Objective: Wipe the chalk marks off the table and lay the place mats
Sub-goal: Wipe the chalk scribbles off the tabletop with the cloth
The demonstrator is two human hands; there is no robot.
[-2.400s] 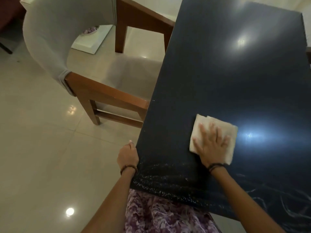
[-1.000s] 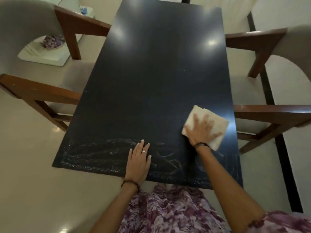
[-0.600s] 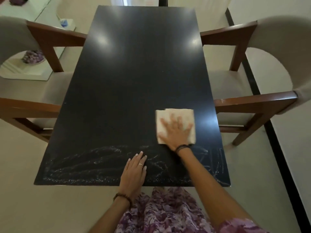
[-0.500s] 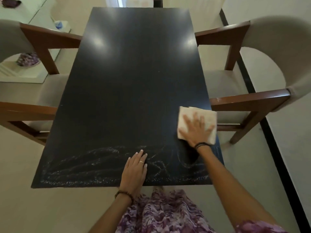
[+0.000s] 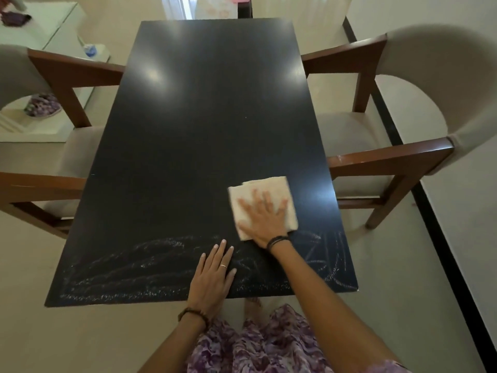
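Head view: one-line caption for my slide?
Right hand presses a cloth flat on the dark table; chalk marks remain.

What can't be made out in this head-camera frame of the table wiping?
- Chalk marks beneath the left hand and the folded cream cloth: covered.
- Cloth's underside under the right hand: unseen.
- Place mats: none in view.
- Small purple object behind the left wooden chair: too blurred to identify.
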